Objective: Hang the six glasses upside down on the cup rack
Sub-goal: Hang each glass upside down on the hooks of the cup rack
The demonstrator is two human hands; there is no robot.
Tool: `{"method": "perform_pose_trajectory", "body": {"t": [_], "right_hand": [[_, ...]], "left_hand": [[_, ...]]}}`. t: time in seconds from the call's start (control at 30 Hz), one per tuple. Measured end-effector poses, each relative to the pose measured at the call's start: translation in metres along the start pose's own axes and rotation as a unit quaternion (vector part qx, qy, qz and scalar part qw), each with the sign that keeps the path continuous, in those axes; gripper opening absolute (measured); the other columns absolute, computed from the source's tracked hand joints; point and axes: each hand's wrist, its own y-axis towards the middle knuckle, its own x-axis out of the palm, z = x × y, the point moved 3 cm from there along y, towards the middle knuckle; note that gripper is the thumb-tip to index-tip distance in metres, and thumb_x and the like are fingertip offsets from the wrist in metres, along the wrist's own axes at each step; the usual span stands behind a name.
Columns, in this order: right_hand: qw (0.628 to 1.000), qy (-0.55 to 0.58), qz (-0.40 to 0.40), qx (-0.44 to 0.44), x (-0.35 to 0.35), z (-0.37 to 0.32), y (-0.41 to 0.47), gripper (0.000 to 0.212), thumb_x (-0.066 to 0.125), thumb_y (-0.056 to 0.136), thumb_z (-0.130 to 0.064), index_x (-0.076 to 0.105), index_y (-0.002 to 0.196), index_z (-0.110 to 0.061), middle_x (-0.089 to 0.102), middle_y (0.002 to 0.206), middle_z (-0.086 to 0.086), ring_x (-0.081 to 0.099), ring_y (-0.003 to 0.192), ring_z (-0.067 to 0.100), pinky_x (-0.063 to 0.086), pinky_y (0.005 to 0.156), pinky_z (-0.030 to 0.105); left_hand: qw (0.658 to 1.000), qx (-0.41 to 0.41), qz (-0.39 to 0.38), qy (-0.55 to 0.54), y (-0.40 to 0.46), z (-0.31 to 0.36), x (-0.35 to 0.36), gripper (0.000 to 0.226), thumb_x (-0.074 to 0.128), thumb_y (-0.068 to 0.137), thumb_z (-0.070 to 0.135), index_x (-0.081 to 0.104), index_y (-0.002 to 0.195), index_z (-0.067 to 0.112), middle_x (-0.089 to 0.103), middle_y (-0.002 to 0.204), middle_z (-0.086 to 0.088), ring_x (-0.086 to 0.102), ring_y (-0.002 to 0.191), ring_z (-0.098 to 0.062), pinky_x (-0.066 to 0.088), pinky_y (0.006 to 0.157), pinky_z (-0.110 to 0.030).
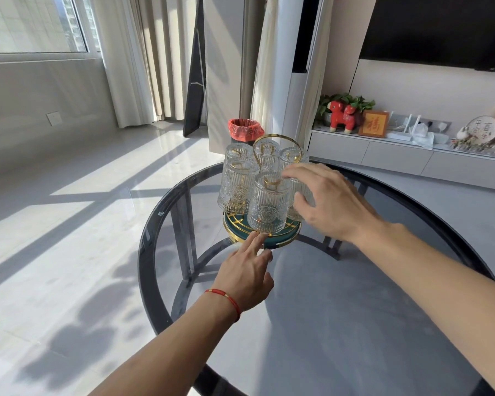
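Note:
A cup rack with a round green base (283, 238), gold trim and a gold loop handle (277, 137) stands on the glass table (355, 310). Several ribbed clear glasses hang on it upside down, among them a front glass (269, 207) and a left glass (236, 187). My right hand (332, 204) wraps around the right-hand glass (297, 207) on the rack, partly hiding it. The fingers of my left hand (245, 271) are stretched out, and their tips touch the base's front edge.
The round smoked-glass table has a dark rim (143, 252) and a dark frame beneath. Behind the rack a black bin with a red liner (245, 130) stands on the floor. A low white cabinet (412, 158) with ornaments runs along the right wall.

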Motion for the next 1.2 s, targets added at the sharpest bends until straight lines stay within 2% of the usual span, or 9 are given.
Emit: {"method": "perform_pose_trajectory", "body": {"t": [0.07, 0.17, 0.3, 0.43, 0.57, 0.73, 0.9, 1.2], "right_hand": [[0.998, -0.002, 0.019, 0.054, -0.005, 0.015, 0.001, 0.039, 0.058, 0.091, -0.011, 0.065, 0.129, -0.015, 0.066, 0.132, 0.005, 0.057, 0.125, 0.027, 0.044, 0.107, 0.048], [0.993, -0.034, -0.023, 0.109, -0.002, 0.032, 0.000, 0.050, 0.057, 0.090, -0.012, 0.057, 0.140, -0.015, 0.057, 0.143, 0.006, 0.049, 0.133, 0.027, 0.039, 0.112, 0.049], [0.989, -0.041, -0.073, 0.125, 0.007, 0.038, -0.003, 0.066, 0.056, 0.093, -0.016, 0.039, 0.156, -0.024, 0.036, 0.163, 0.003, 0.037, 0.147, 0.028, 0.034, 0.118, 0.051], [0.988, -0.063, -0.076, 0.119, 0.010, 0.045, -0.012, 0.069, 0.054, 0.095, -0.020, 0.032, 0.159, -0.031, 0.026, 0.169, 0.000, 0.036, 0.149, 0.029, 0.033, 0.115, 0.055], [0.990, -0.063, -0.070, 0.109, 0.009, 0.053, -0.017, 0.069, 0.055, 0.094, -0.021, 0.032, 0.159, -0.033, 0.028, 0.169, -0.001, 0.037, 0.148, 0.028, 0.035, 0.115, 0.053], [0.990, -0.061, -0.063, 0.113, 0.008, 0.062, -0.019, 0.070, 0.055, 0.092, -0.020, 0.033, 0.159, -0.025, 0.032, 0.167, -0.002, 0.035, 0.149, 0.024, 0.031, 0.120, 0.046], [0.988, -0.062, -0.071, 0.123, 0.005, 0.066, -0.018, 0.071, 0.054, 0.091, -0.020, 0.033, 0.159, -0.024, 0.032, 0.167, -0.004, 0.035, 0.149, 0.023, 0.033, 0.119, 0.046], [0.988, -0.100, -0.087, 0.081, 0.007, 0.059, -0.009, 0.073, 0.056, 0.092, -0.022, 0.029, 0.160, -0.028, 0.032, 0.167, -0.001, 0.025, 0.153, 0.021, 0.021, 0.122, 0.044]], "left_hand": [[1.000, 0.000, -0.003, 0.004, 0.000, 0.000, 0.001, 0.033, 0.055, 0.093, 0.026, 0.062, 0.122, 0.012, 0.026, 0.165, -0.008, 0.012, 0.156, -0.024, 0.039, 0.115, -0.039], [1.000, 0.001, -0.001, 0.005, 0.000, 0.001, 0.000, 0.033, 0.056, 0.093, 0.026, 0.062, 0.122, 0.011, 0.027, 0.165, -0.009, 0.013, 0.155, -0.024, 0.039, 0.114, -0.038], [1.000, -0.002, -0.004, 0.007, -0.001, 0.001, 0.001, 0.034, 0.055, 0.094, 0.026, 0.061, 0.124, 0.012, 0.026, 0.165, -0.008, 0.012, 0.156, -0.025, 0.037, 0.116, -0.039], [1.000, 0.001, -0.004, 0.005, -0.001, 0.001, 0.000, 0.034, 0.055, 0.094, 0.027, 0.061, 0.125, 0.014, 0.026, 0.165, -0.008, 0.013, 0.155, -0.024, 0.039, 0.114, -0.039], [1.000, -0.003, -0.006, 0.009, -0.001, 0.000, 0.001, 0.034, 0.055, 0.094, 0.028, 0.061, 0.125, 0.015, 0.026, 0.166, -0.007, 0.013, 0.156, -0.024, 0.039, 0.114, -0.040], [1.000, -0.004, -0.010, 0.014, -0.001, 0.001, 0.000, 0.035, 0.055, 0.095, 0.029, 0.061, 0.126, 0.015, 0.025, 0.166, -0.007, 0.013, 0.155, -0.025, 0.040, 0.114, -0.039], [1.000, -0.009, -0.016, 0.011, -0.001, 0.001, 0.000, 0.034, 0.053, 0.095, 0.028, 0.059, 0.126, 0.015, 0.023, 0.166, -0.006, 0.010, 0.156, -0.023, 0.039, 0.115, -0.040], [0.999, -0.015, -0.028, 0.012, 0.000, 0.002, -0.001, 0.034, 0.054, 0.097, 0.029, 0.059, 0.128, 0.016, 0.021, 0.168, -0.006, 0.010, 0.156, -0.024, 0.038, 0.118, -0.042]]}}
